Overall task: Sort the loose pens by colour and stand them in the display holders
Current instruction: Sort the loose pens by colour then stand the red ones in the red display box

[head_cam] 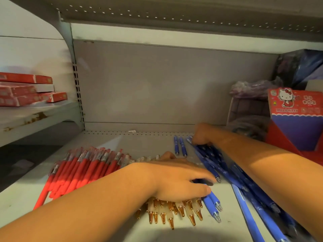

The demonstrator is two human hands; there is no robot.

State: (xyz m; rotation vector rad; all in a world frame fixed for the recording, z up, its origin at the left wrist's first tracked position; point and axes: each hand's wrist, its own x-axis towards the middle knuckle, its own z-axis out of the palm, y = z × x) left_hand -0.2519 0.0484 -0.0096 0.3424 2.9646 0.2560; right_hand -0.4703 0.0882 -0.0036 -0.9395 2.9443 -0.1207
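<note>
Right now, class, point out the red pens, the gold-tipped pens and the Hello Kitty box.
red pens (82,170): head view, on the barrels mid-pile.
gold-tipped pens (163,218): head view, on one gold tip.
Hello Kitty box (295,105): head view, on its printed header card.

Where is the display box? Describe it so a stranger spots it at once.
Start at the pale shelf strewn with pens and look to its right end. The display box stands there beyond the blue pens; unlike the purple packs behind it, it is bright red with a white cartoon cat.
</note>
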